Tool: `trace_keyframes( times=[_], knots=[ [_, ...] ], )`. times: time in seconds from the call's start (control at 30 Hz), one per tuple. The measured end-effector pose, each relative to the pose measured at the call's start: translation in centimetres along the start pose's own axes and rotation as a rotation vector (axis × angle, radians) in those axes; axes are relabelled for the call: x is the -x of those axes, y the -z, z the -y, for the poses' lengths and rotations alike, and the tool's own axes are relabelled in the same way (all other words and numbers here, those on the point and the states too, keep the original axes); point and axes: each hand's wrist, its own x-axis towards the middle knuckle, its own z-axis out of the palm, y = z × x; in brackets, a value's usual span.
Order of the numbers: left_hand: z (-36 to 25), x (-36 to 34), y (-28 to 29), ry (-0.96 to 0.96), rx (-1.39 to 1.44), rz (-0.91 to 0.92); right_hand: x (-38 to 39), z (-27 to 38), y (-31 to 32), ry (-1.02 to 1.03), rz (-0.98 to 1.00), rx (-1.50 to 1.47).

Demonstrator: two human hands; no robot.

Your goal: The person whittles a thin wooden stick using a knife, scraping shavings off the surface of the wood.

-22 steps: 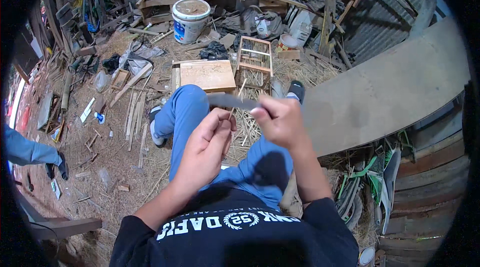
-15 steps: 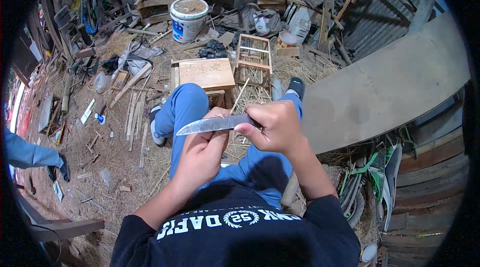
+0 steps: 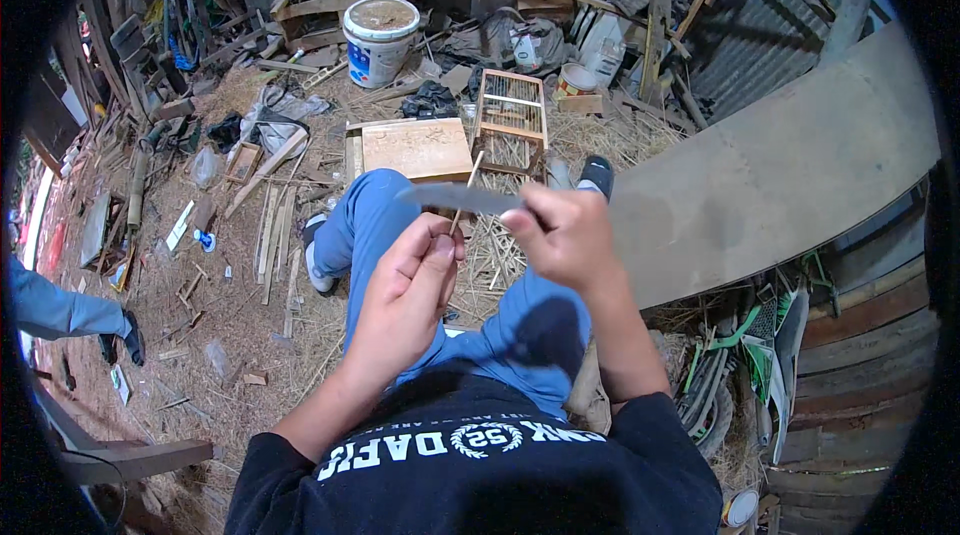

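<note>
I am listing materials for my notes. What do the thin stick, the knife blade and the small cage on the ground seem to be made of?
Thin stick, pinched in the left hand: probably bamboo or pale wood, bare, straw-coloured.
Knife blade, held by the right hand: apparently metal, dull grey, flat and slightly blurred.
Small cage: light unpainted wood frame with thin bars, perhaps bamboo.

A white bucket [image 3: 380, 40] stands on the littered dirt floor behind a wooden board [image 3: 416, 148] and a small slatted cage [image 3: 512, 121], with a grey slab [image 3: 790, 170] at right and another person's leg [image 3: 60, 313] at left.
</note>
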Motion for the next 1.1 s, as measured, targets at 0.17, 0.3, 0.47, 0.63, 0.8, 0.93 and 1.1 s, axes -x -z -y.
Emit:
trace_keyframes(
  times=[0.17, 0.3, 0.47, 0.63, 0.8, 0.93, 1.1],
  knots=[
    [0.8, 0.1, 0.6, -0.026, -0.122, 0.05, 0.0, 1.9, -0.4, 0.171, 0.097, -0.007],
    [0.9, 0.0, 0.7, -0.073, -0.165, 0.063, -0.4, 2.0, 0.0, 0.215, 0.096, -0.008],
    [-0.3, 0.0, -0.2, -0.017, -0.004, -0.034, -0.9, -0.2, 0.2, 0.069, -0.031, 0.071],
    [-0.3, 0.8, 0.3, 0.064, 0.056, 0.113, -1.7, -2.7, 0.9, -0.199, -0.158, -0.025],
    [-0.2, 0.2, 0.6, 0.02, 0.052, 0.088, -0.6, 0.2, 0.0, -0.009, 0.002, -0.091],
    [-0.3, 0.3, 0.4, 0.034, -0.014, 0.064, -0.2, 2.2, 0.0, 0.14, 0.123, 0.022],
    [-0.2, 0.3, 0.4, -0.016, -0.121, 0.073, -0.2, 2.2, -0.3, 0.201, 0.097, 0.039]
  ],
)
